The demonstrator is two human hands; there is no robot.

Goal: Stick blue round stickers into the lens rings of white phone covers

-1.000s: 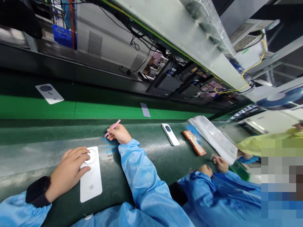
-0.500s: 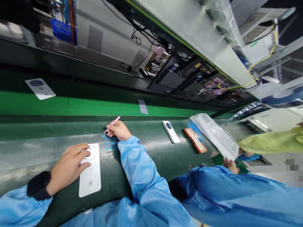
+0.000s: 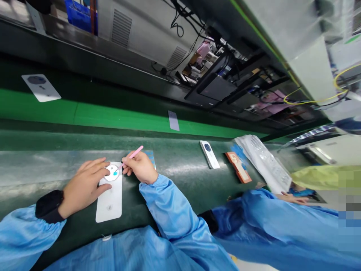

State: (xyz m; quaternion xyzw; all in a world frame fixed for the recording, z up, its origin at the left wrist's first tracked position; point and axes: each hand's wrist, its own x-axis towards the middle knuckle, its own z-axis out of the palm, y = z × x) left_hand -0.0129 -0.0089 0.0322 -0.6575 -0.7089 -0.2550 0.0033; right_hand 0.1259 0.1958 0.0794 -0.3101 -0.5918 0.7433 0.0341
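In the head view, the left hand (image 3: 84,186) lies flat, fingers spread, pressing the white phone back cover (image 3: 109,197) on the dark green bench (image 3: 175,177). The right hand (image 3: 140,168) pinches pink tweezers (image 3: 130,156); their tip touches a small blue sticker (image 3: 115,173) on the cover's round camera area, just beside the left fingertips.
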